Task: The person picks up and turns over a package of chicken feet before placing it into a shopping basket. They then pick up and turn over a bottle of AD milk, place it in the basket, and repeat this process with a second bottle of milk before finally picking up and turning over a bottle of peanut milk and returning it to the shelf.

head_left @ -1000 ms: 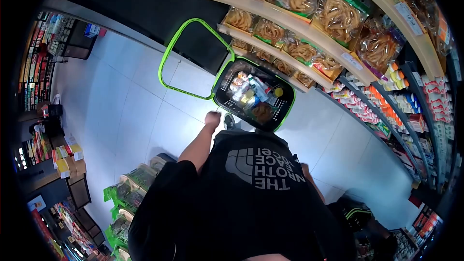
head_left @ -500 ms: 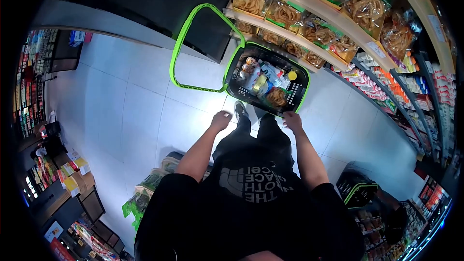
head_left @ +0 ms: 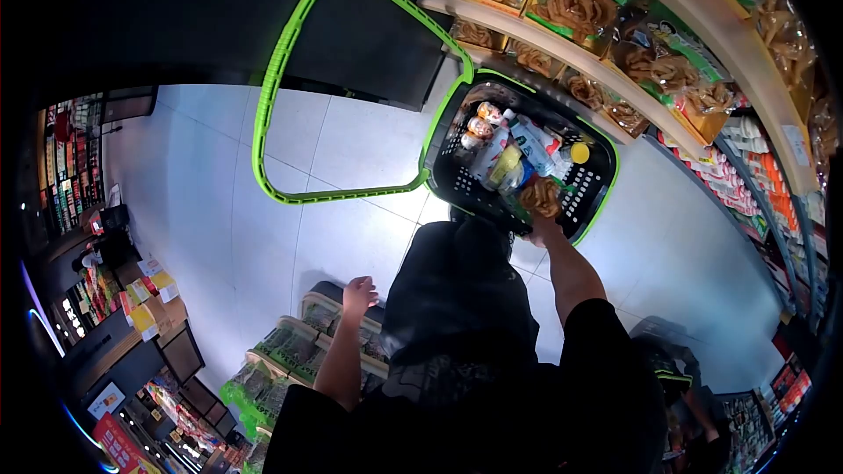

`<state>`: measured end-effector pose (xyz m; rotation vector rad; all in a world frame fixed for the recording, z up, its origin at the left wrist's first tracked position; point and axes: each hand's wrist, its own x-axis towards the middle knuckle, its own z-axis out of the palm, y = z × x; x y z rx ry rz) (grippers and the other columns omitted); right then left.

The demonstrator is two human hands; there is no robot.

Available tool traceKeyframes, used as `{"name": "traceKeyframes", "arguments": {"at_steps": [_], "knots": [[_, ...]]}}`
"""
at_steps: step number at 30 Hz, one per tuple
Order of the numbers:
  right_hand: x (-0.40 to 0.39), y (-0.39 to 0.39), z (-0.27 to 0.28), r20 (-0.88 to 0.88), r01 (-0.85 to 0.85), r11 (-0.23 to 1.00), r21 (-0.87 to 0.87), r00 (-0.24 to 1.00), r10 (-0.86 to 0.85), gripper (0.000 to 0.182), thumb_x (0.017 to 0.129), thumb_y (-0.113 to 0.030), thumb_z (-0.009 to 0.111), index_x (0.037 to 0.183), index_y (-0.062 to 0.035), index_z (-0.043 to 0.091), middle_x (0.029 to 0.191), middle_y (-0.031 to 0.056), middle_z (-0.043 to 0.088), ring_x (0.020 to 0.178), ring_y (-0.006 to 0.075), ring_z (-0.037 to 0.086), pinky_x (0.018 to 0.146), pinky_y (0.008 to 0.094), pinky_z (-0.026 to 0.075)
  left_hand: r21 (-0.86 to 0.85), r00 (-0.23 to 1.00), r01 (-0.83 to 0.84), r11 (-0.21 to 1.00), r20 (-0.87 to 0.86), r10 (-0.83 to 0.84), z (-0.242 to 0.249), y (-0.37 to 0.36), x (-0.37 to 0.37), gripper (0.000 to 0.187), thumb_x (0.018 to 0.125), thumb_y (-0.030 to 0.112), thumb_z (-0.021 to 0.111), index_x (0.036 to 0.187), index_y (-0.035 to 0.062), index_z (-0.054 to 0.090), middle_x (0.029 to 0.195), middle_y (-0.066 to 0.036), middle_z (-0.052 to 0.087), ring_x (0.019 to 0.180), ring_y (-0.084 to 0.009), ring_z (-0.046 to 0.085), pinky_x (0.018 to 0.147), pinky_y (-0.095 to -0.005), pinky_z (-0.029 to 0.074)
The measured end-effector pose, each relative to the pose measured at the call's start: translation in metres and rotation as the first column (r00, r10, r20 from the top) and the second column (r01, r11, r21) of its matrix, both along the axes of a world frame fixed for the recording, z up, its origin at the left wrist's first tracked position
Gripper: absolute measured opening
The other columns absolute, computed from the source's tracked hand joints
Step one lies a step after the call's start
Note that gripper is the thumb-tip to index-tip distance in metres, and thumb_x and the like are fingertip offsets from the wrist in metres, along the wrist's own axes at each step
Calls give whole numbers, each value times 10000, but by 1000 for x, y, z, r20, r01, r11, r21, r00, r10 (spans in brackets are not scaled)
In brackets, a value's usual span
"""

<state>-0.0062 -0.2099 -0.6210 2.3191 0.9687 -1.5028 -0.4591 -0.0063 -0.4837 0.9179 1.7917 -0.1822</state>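
Observation:
A black shopping basket with a green rim sits in front of my legs, its long green handle swung out to the left. Inside lie a clear bottle, a yellow-capped container, a yellow pack, several small rounded items and a bag of brown snacks. At the basket's near side, my right hand grips the rim just below the snack bag, its fingers partly hidden. My left hand hangs to the left of my legs with loosely bent fingers and nothing in it.
Shelves of bagged brown snacks rise just beyond the basket, with packaged goods farther right. Behind my left arm stands a display of green packs. Cardboard boxes are at the far left. Another person's arm shows at lower right.
The basket and its handle look larger and nearer, shifted slightly lower right. My right hand has moved onto the near rim. My left hand has drawn back and left, away from the basket.

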Motion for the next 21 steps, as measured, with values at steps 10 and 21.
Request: {"name": "traceKeyframes", "arguments": {"at_steps": [10, 21], "knots": [[5, -34, 1, 159, -79, 934, 349, 987, 24, 235, 780, -302, 687, 803, -69, 716, 822, 146, 701, 813, 336, 683, 705, 452, 545, 156, 740, 671, 725, -69, -670, 19, -20, 144, 415, 866, 382, 630, 1118, 54, 666, 918, -151, 715, 870, -309, 689, 794, -394, 541], [23, 29, 316, -325, 502, 509, 699, 857, -400, 273, 777, -301, 752, 793, -35, 692, 714, 116, 677, 629, 240, 657, 609, 350, 516, 751, 306, 579, 317, 160, -938, 174, -97, 301, 1091, 696, 354, 831, 1495, 17, 169, 1467, -239, 337, 1347, -403, 359, 1121, -447, 309]]}}
